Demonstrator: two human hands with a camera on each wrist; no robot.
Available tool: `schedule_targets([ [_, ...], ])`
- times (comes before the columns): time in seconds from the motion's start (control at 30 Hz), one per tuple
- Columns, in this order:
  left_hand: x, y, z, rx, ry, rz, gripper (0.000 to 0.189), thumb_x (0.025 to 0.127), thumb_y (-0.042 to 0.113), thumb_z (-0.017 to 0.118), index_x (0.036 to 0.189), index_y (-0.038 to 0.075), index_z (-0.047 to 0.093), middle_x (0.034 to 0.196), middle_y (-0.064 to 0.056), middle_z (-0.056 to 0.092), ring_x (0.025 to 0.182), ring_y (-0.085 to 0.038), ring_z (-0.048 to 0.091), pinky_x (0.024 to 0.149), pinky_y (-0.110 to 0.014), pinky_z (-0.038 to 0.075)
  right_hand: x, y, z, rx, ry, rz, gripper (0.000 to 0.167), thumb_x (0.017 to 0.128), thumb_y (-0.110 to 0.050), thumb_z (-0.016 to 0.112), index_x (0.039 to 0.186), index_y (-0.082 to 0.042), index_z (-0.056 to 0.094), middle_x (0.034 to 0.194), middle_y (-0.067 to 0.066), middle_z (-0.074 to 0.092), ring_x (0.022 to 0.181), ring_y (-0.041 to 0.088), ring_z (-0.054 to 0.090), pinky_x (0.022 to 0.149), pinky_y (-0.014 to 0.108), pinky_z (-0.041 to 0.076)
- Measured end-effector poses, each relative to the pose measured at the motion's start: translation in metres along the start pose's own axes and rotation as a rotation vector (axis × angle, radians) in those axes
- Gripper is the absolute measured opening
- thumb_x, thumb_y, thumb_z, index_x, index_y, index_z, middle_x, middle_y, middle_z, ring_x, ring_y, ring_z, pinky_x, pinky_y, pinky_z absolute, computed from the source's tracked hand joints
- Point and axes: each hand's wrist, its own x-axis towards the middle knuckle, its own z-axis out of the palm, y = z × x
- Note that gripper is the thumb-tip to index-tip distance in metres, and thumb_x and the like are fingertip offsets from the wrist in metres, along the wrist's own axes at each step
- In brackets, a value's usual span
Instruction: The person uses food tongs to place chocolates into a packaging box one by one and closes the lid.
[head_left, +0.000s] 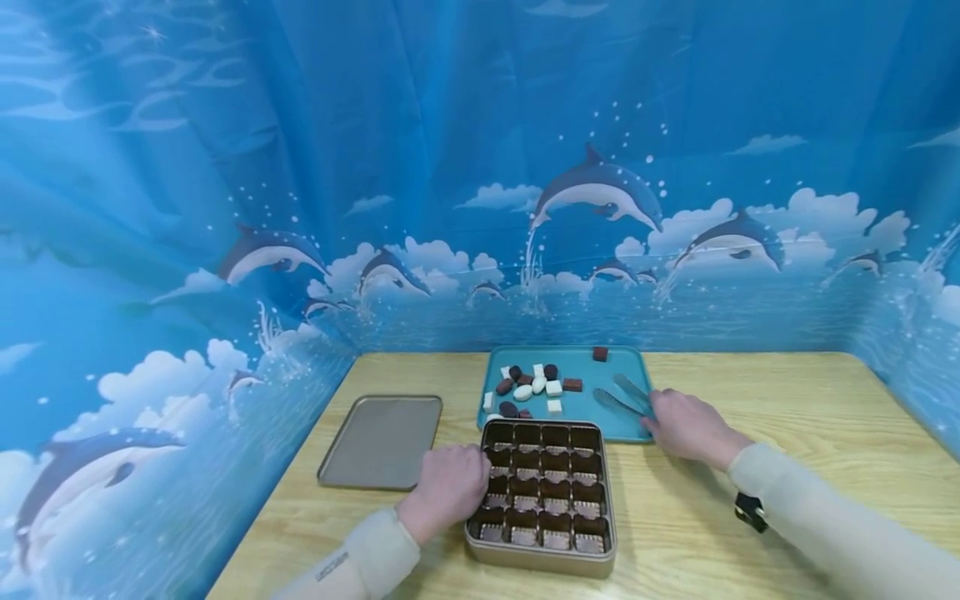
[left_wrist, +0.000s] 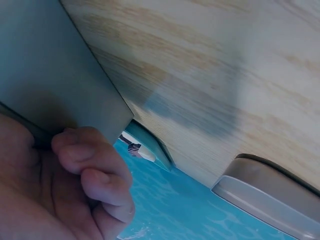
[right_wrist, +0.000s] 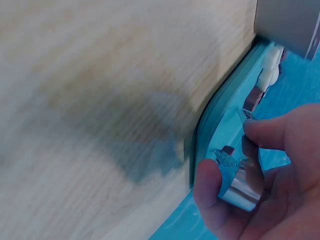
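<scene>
My left hand (head_left: 452,482), fingers curled, holds the left edge of a square bronze tin (head_left: 540,560). Inside the tin a brown plastic insert (head_left: 542,479) is divided into several square compartments. In the left wrist view, the curled fingers (left_wrist: 95,160) are close against the tin's wall (left_wrist: 65,65). Metal tongs (head_left: 626,400) are pinched between thumb and fingers of my right hand (head_left: 690,427). Their arms stand apart over the right part of a teal tray (head_left: 600,428). Between the tips nothing shows. Nearest to them lies a brown rectangular chocolate (head_left: 572,385).
More dark and white chocolates (head_left: 522,392) are grouped on the tray's left half. One dark red-brown piece (head_left: 600,354) lies at its back edge. A bronze lid (head_left: 382,442) lies on the wooden table (head_left: 750,379) at left. Behind hangs a dolphin-print curtain (head_left: 465,125).
</scene>
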Motion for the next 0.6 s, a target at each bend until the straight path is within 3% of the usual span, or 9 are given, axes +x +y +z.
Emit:
schedule_targets([
  [0.1,0.0,0.001,0.0,-0.005,-0.011,-0.009,0.037,0.097,0.026,0.056,0.064,0.013,0.049,0.056,-0.005,0.053,0.048,-0.024,0.056,0.039,-0.04,0.041,0.009,0.004,-0.002,-0.005,-0.014,0.031,0.03,0.095,-0.02,0.066,0.103,0.009,0.06,0.081,0.01,0.06,0.064,0.018,0.056,0.057,0.038,0.053],
  [0.3,0.004,0.002,-0.002,-0.028,-0.095,-0.047,0.037,0.1,0.028,0.051,0.067,0.012,0.052,0.061,-0.006,0.057,0.054,-0.026,0.059,0.044,-0.042,0.045,0.035,0.015,-0.004,0.0,-0.045,0.069,0.022,0.097,-0.019,0.061,0.09,0.002,0.06,0.073,0.007,0.057,0.06,0.02,0.054,0.053,0.035,0.047],
  [0.6,0.002,0.001,-0.001,-0.026,-0.082,-0.034,0.037,0.1,0.028,0.051,0.066,0.013,0.051,0.059,-0.005,0.055,0.052,-0.024,0.057,0.043,-0.041,0.043,0.071,0.015,-0.007,-0.011,-0.112,0.108,0.031,0.101,-0.02,0.055,0.073,-0.009,0.055,0.066,0.006,0.05,0.057,0.019,0.049,0.053,0.033,0.04],
])
